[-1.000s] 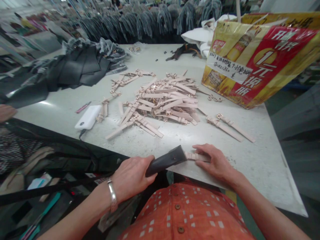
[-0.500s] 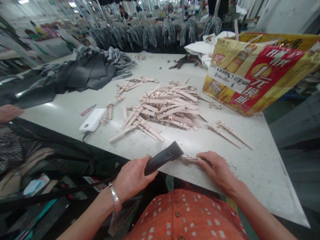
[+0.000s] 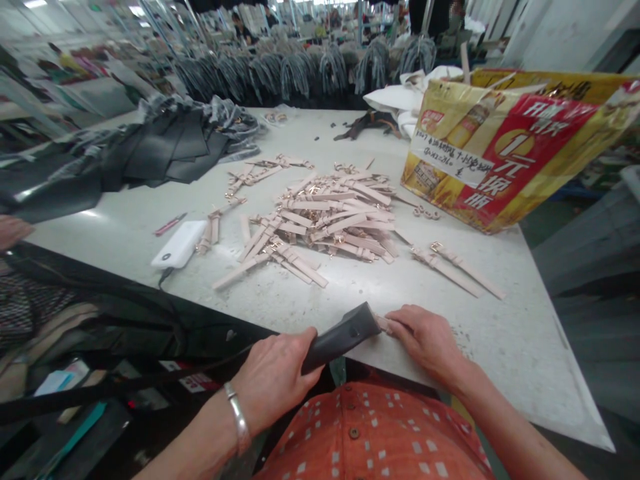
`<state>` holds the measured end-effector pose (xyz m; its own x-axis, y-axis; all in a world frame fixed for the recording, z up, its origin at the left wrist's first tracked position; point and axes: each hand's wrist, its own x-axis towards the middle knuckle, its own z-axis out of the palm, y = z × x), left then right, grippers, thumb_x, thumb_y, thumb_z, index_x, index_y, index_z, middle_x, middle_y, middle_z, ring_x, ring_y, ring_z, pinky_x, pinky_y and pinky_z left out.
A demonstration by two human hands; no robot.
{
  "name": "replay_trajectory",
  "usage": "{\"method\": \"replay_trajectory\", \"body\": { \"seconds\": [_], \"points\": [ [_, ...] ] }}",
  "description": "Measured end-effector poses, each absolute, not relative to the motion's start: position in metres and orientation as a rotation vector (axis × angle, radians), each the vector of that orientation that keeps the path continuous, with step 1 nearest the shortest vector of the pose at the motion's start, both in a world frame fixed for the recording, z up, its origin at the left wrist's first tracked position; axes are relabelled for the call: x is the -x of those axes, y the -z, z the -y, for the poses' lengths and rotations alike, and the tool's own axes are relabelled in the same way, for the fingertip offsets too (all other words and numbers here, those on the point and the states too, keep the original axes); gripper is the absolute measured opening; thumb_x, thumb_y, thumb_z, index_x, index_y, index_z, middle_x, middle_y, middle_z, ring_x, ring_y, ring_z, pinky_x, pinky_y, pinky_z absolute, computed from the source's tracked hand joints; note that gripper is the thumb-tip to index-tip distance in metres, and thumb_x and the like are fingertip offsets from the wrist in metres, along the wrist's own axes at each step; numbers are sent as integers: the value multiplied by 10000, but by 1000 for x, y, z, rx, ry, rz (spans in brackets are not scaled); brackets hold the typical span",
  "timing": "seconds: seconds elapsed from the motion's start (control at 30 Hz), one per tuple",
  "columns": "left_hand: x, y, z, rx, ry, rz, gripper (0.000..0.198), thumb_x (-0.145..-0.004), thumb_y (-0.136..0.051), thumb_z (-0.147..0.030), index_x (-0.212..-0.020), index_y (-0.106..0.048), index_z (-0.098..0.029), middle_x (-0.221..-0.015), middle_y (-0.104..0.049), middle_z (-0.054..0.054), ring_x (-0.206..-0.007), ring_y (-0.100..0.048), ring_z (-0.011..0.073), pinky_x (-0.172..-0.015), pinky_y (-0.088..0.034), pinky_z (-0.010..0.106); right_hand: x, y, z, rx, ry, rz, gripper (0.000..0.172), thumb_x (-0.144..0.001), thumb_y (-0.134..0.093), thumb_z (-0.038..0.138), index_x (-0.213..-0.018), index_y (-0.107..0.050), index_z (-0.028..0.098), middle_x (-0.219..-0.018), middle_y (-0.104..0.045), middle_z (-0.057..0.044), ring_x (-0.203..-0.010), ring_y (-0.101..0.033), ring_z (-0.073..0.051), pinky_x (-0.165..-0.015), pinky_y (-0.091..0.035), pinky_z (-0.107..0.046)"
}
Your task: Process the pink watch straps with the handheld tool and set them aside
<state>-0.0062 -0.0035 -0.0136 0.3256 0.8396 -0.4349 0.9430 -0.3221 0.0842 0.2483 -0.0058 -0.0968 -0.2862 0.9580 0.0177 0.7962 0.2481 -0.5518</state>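
My left hand (image 3: 280,373) is wrapped round a dark grey, leather-like folded strip (image 3: 343,337) with a small round mark near its end. A black band runs off to the left behind that hand. Over the table's front edge, my right hand (image 3: 425,337) pinches a small pale strap (image 3: 384,325), mostly hidden by the fingers. The strip's wide end meets or overlaps this strap; I cannot tell which. Beyond both hands lies a heap of pale pink straps (image 3: 345,213) with gold buckles. Two buckled straps (image 3: 457,270) rest apart on the right.
A yellow and red carton (image 3: 475,153) stands at the table's right side. Black leather-like pieces (image 3: 165,147) are piled at left. A white power bank (image 3: 180,245) with a cable and a pink-handled small tool (image 3: 170,225) lie nearer. Another person's hand (image 3: 13,232) shows at far left.
My left hand has shifted slightly right and down, bringing the dark strip's end against or over the small strap at my right fingers. The right hand has barely moved.
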Motion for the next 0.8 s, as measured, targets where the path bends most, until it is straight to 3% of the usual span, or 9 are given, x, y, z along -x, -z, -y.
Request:
{"method": "replay_trajectory", "body": {
  "seconds": [0.4, 0.63, 0.8],
  "points": [
    [8, 28, 0, -2163, 248, -1719, 246, -795, -423, -405, -919, -552, -238, -782, -682, 34, -797, -643, 221, -676, -428, 295, -242, 93, 9, 1662, -637, 2084, 185, -818, -515, 321, -925, -650, 251, -851, -643, -18, -813, -573, -167, -714, -381, -256],
    [34, 38, 28, -2039, 176, -1801, 276, -768, -471, -403, -975, -573, -253, -851, -684, 28, -847, -626, 223, -751, -428, 321, -292, 92, -21, 1706, -479, 1902, 307, -808, -494, 432, -963, -660, 226, -833, -663, -36, -697, -588, -169, -609, -410, -255],
    [43, 39, 36, -1980, 117, -1870, 273, -760, -487, -390, -976, -574, -248, -864, -679, 28, -858, -619, 217, -744, -422, 305, -364, 96, -49, 2009, -203, 1738, 404, -770, -486, 536, -972, -669, 237, -833, -673, -38, -692, -612, -209, -599, -440, -301]
  ]
}}
